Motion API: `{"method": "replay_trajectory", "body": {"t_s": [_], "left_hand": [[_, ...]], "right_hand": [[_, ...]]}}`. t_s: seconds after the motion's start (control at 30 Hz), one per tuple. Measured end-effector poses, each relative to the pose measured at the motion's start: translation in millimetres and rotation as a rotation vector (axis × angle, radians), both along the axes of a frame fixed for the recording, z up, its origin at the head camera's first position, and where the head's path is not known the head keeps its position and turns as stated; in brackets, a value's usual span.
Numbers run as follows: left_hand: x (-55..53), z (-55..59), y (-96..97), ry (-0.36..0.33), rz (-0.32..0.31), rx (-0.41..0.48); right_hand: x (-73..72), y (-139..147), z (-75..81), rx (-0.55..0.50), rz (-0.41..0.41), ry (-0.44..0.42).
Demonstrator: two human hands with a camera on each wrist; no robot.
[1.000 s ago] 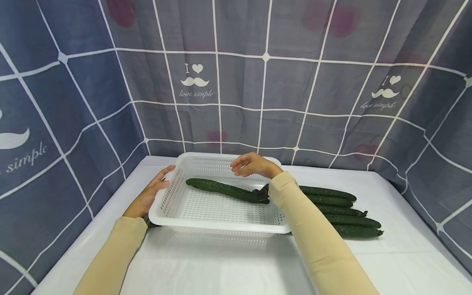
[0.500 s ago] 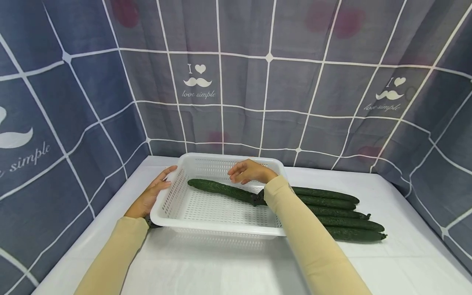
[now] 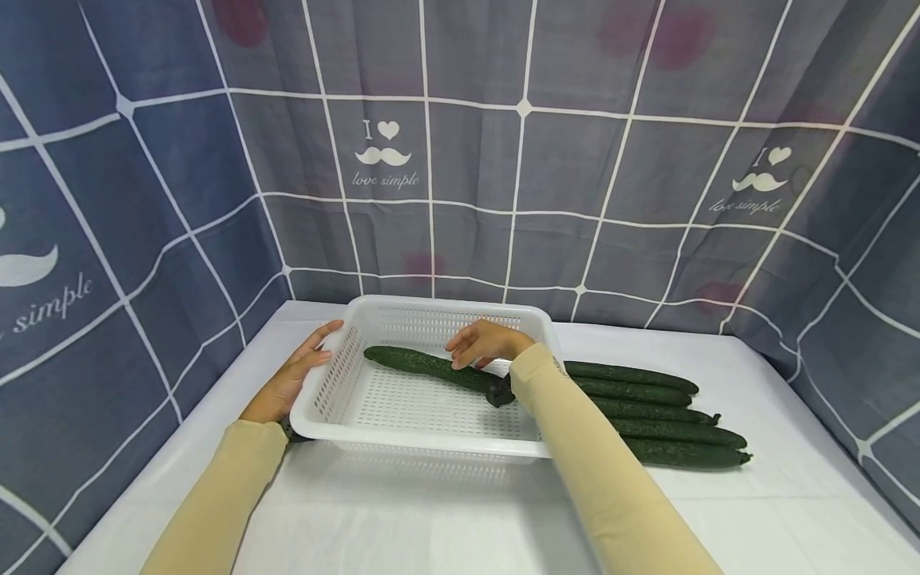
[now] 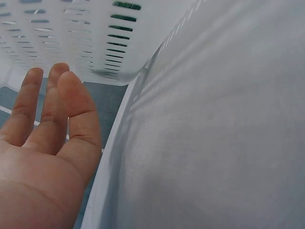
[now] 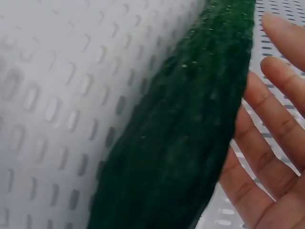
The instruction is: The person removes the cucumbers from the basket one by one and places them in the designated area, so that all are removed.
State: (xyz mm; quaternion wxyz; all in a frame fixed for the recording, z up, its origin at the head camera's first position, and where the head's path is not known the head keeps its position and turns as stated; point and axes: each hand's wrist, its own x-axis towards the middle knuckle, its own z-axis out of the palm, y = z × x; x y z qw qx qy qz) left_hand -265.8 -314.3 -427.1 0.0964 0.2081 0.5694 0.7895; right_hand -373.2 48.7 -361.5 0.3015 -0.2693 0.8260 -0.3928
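A dark green cucumber (image 3: pixel 417 363) lies slantwise inside a white perforated plastic basket (image 3: pixel 424 440). Over the basket, my right hand (image 3: pixel 490 341) hangs low beside the cucumber's right half, fingers loosely bent. The right wrist view has the cucumber (image 5: pixel 181 114) large and close, with the fingers of the right hand (image 5: pixel 271 148) extended along its edge and not wrapped round it. At the basket's left end my left hand (image 3: pixel 287 383) has its fingertips up at the rim. In the left wrist view, the left hand (image 4: pixel 47 157) shows straight fingers near the slotted wall (image 4: pixel 95 28).
Several more cucumbers (image 3: pixel 683 433) lie side by side on the white-covered table (image 3: pixel 388 519), right of the basket and partly behind the right sleeve (image 3: pixel 596 463). A grey-blue checked curtain (image 3: pixel 467 176) closes off the back and both sides.
My right hand has come down and slightly left, closer to the cucumber in the basket. The left hand stays at the basket's left end.
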Motion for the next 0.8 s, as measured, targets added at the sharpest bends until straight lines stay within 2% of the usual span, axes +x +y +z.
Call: {"method": "replay_trajectory", "body": {"t_s": [0.27,0.4,0.67,0.8], "left_hand": [[-0.5,-0.1,-1.0,0.007,-0.019,0.024],[-1.0,-0.2,-1.4,0.008,-0.017,0.026],[-0.6,0.2,-0.4,0.001,-0.01,0.014],[-0.7,-0.2,0.2,-0.001,-0.013,0.015]], "right_hand": [[3.8,-5.1,-1.8,0.08,-0.006,-0.015],[6.1,-7.4,-3.3,0.1,-0.009,0.008],[7.3,-16.3,-10.7,0.153,0.007,0.15],[8.8,-19.7,-12.8,0.166,0.001,0.191]]}}
